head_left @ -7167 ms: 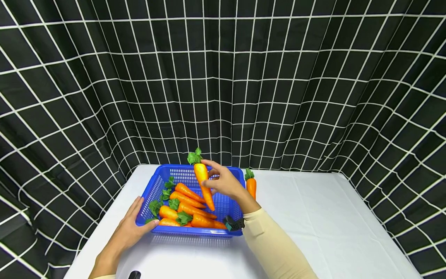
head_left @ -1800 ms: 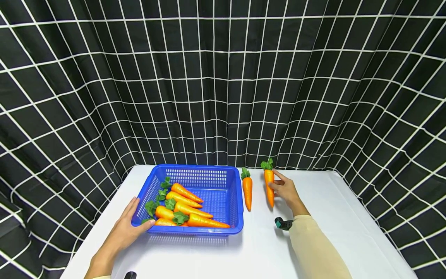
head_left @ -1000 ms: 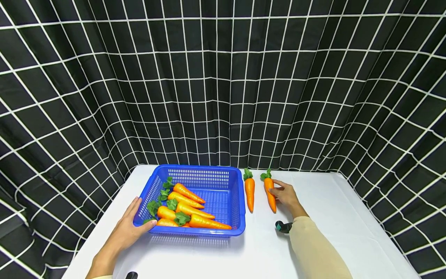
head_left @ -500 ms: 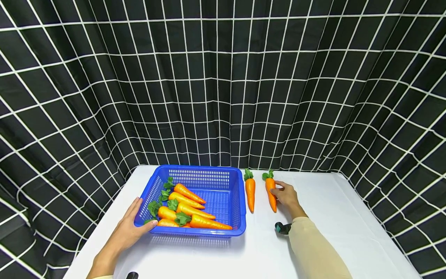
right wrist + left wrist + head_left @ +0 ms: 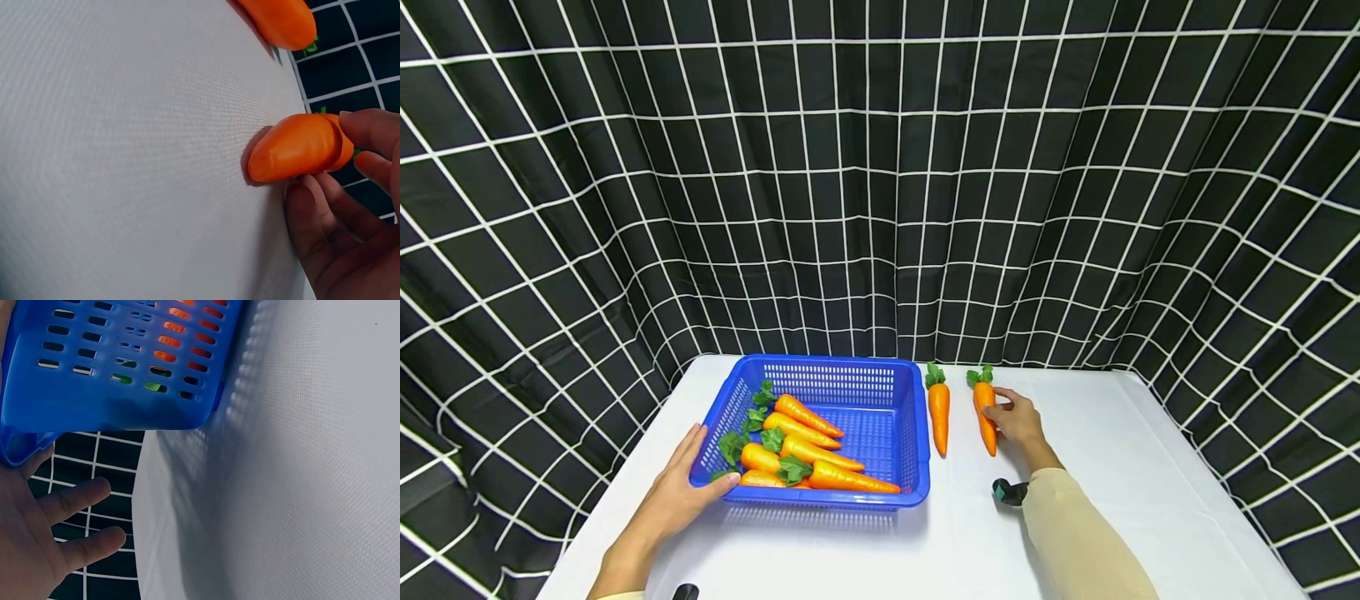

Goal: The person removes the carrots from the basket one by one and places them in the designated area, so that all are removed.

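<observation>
My right hand (image 5: 1017,419) pinches a carrot (image 5: 984,414) with green leaves between thumb and fingers, the carrot lying on the white table. In the right wrist view, fingers (image 5: 370,132) are on both sides of that carrot (image 5: 297,150). A second carrot (image 5: 938,419) lies to its left, almost parallel, between it and the blue basket (image 5: 835,497). My left hand (image 5: 677,487) rests at the basket's left front corner, thumb on the rim and fingers stretched along the outer side. In the left wrist view the left hand's fingers (image 5: 75,500) are spread beside the basket wall (image 5: 112,412).
Inside the basket several carrots (image 5: 805,450) lie towards the left, leaves pointing left. A white cloth covers the table (image 5: 1120,500). Behind and at both sides hangs a black curtain (image 5: 880,208) with white grid lines. A dark strap device (image 5: 1009,492) shows at my right wrist.
The carrot in my right hand has gone from above the basket to the table, right of the other carrot. Lately it has turned slightly straighter. My left hand stays at the basket corner.
</observation>
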Demonstrator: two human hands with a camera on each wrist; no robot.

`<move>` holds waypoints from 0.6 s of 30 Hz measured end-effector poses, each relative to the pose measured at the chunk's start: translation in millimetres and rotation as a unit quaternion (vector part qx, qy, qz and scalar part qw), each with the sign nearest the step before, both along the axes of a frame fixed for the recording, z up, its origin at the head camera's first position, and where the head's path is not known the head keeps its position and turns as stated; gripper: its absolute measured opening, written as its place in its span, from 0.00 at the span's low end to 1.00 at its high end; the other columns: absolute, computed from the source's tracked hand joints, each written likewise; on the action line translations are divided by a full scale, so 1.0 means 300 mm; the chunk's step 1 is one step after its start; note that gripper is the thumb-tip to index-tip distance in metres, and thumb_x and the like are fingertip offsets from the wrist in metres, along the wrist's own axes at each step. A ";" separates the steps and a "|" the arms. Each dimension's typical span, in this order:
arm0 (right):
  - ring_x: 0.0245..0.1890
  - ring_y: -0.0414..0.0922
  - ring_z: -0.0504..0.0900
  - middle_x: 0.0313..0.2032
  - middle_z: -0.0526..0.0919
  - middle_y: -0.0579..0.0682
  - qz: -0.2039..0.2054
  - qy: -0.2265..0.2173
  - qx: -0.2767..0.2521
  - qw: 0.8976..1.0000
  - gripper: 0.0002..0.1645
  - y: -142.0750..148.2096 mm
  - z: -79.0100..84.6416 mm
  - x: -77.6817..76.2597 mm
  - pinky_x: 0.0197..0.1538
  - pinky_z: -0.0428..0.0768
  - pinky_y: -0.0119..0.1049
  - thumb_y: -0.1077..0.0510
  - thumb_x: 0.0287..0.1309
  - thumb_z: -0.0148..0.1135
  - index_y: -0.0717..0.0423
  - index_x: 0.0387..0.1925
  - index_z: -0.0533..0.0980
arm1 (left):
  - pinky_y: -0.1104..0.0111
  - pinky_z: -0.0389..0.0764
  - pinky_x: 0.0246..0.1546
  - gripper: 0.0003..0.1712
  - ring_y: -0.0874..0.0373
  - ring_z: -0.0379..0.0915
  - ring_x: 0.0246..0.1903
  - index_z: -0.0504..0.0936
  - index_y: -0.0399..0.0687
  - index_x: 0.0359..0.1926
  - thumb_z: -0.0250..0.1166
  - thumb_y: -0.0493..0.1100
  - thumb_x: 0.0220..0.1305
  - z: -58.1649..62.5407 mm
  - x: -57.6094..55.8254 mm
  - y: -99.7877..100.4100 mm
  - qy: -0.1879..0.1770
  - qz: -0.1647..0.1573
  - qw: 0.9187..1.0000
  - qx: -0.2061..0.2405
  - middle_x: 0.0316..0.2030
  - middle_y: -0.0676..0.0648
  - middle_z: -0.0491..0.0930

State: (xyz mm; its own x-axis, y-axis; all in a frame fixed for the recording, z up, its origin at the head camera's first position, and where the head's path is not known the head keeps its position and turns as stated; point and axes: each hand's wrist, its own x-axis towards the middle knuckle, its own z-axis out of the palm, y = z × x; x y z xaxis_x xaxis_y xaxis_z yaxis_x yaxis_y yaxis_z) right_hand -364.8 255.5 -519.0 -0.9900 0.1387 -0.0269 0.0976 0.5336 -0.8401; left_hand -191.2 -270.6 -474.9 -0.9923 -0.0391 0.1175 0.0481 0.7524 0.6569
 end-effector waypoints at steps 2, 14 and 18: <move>0.30 0.50 0.81 0.43 0.79 0.65 0.001 -0.001 0.003 1.000 0.31 0.003 0.000 0.004 0.28 0.83 0.38 0.60 0.57 0.65 0.61 0.62 0.71 | 0.36 0.50 0.61 0.60 0.31 0.42 0.68 0.48 0.37 0.75 0.69 0.63 0.55 -0.001 0.000 0.000 0.001 0.000 1.000 -0.002 0.74 0.37 0.42; 0.24 0.46 0.81 0.43 0.81 0.63 -0.006 0.016 0.005 1.000 0.34 0.024 0.034 0.024 0.25 0.81 0.35 0.57 0.56 0.66 0.59 0.64 0.69 | 0.36 0.50 0.61 0.59 0.31 0.42 0.68 0.48 0.38 0.75 0.68 0.63 0.56 0.003 -0.005 -0.001 -0.008 0.002 1.000 -0.010 0.74 0.37 0.41; 0.28 0.50 0.82 0.42 0.81 0.62 -0.005 0.049 0.000 0.999 0.32 0.028 0.070 0.036 0.27 0.81 0.33 0.57 0.58 0.65 0.60 0.64 0.69 | 0.35 0.50 0.60 0.59 0.31 0.42 0.68 0.47 0.38 0.75 0.68 0.63 0.56 0.001 -0.007 -0.003 -0.009 0.002 1.000 -0.011 0.74 0.37 0.41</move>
State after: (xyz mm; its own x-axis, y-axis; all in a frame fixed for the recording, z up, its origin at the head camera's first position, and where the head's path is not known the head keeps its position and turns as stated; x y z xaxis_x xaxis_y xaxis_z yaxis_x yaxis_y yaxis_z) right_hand -354.0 264.0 -498.1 -0.9863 0.1494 0.0707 0.0202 0.5332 -0.8457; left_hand -193.2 -271.6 -474.7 -0.9942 -0.0413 0.0995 0.0323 0.7665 0.6415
